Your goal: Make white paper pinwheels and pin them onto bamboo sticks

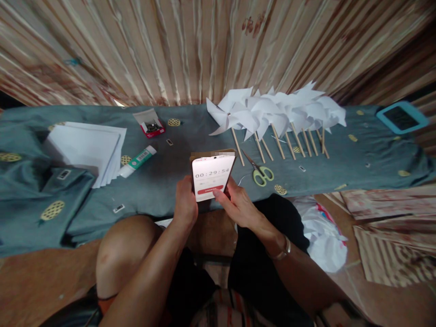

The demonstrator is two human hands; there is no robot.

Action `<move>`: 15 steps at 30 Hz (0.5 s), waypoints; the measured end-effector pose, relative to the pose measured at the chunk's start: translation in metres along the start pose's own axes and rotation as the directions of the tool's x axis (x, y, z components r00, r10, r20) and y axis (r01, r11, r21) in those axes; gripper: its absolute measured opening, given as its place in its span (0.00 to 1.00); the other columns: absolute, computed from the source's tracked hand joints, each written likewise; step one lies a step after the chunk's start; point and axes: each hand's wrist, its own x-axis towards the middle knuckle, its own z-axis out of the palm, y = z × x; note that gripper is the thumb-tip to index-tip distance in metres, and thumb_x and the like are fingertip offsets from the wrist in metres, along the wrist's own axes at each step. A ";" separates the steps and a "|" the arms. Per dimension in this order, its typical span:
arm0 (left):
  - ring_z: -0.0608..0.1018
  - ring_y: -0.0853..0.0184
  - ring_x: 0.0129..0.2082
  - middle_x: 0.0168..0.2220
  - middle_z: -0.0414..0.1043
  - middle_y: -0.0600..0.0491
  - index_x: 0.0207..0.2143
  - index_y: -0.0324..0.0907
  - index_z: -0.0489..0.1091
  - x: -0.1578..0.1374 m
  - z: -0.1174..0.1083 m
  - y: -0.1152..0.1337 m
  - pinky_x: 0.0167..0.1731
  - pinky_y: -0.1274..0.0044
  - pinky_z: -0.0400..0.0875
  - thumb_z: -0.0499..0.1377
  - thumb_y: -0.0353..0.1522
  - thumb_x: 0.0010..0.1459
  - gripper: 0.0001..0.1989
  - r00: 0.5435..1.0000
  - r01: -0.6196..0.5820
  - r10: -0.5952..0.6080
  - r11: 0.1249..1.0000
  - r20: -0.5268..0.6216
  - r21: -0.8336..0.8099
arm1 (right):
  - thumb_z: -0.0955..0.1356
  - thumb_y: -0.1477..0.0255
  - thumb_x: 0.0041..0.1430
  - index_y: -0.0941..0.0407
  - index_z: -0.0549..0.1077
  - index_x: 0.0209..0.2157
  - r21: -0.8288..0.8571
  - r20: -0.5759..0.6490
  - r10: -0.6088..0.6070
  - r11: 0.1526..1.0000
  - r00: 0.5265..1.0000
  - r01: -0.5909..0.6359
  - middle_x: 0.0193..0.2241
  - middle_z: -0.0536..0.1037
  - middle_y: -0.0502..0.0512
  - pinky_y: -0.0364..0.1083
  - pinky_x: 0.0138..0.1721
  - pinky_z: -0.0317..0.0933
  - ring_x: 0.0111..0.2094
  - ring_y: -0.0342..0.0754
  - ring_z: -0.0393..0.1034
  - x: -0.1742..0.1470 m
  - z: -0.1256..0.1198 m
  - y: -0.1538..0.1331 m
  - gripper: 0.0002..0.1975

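Note:
A smartphone (pixel 211 177) with a lit white screen is held over the front edge of the cloth-covered table. Its display reads 00:29:54 above a red bar. My left hand (pixel 186 200) is closed around the phone's left side. My right hand (pixel 238 202) grips the right side, its thumb touching the screen at the red bar. Scissors (pixel 260 172) with green handles lie just right of the phone. Behind them several white paper pinwheels (pixel 272 111) lie overlapping in a row, their wooden sticks (pixel 277 141) pointing toward me.
On the left are stacked white paper sheets (pixel 85 145), a green-and-white glue tube (pixel 139 161) and a small red box (pixel 152 127) of metal pieces. A blue-framed tablet-like device (pixel 402 117) lies far right. A white plastic bag (pixel 323 234) sits on the floor; a curtain (pixel 190 50) hangs behind.

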 end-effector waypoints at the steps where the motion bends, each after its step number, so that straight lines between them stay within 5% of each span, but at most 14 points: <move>1: 0.74 0.64 0.25 0.22 0.75 0.51 0.20 0.41 0.69 0.000 0.000 0.000 0.27 0.75 0.69 0.51 0.30 0.56 0.14 1.000 -0.012 0.012 1.000 0.002 0.015 | 0.60 0.63 0.69 0.55 0.63 0.55 -0.001 -0.002 0.001 1.000 1.000 -0.001 0.50 0.79 0.63 0.56 0.47 0.71 0.47 0.56 0.77 0.000 0.000 0.000 0.18; 15: 0.75 0.63 0.25 0.23 0.76 0.51 0.26 0.41 0.72 0.000 0.001 -0.002 0.25 0.74 0.68 0.53 0.34 0.55 0.11 1.000 0.000 0.000 0.999 -0.007 -0.040 | 0.60 0.64 0.69 0.55 0.63 0.57 0.020 -0.017 -0.018 1.000 1.000 0.018 0.51 0.78 0.62 0.56 0.50 0.70 0.49 0.55 0.76 0.000 0.001 0.002 0.18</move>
